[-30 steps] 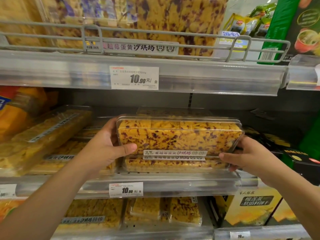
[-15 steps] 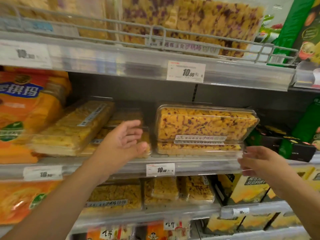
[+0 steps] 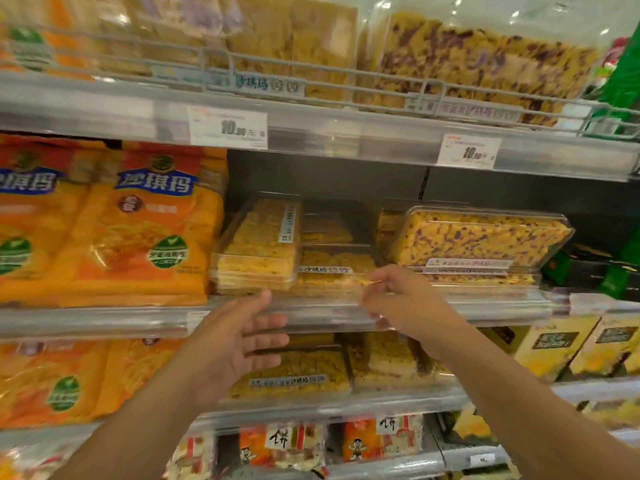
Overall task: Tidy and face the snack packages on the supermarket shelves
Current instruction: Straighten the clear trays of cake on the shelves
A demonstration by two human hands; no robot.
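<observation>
The clear plastic box of yellow snack bars [image 3: 258, 244] leans askew on the middle shelf [image 3: 104, 318], just beside the orange bags [image 3: 138, 223]; it looks light and stiff but thin-walled and slick, so I'd take it by both short ends rather than squeeze the lid. The left hand [image 3: 239, 337] hovers open below it, fingers spread, touching nothing, while the right hand [image 3: 398, 299] reaches toward the flat box [image 3: 332, 268] alongside, fingers loosely curled and seemingly gripping nothing

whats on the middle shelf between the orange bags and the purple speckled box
In the head view, clear boxes of yellow snack: one tilted, leaning askew, and others flat behind and beside it.
</observation>
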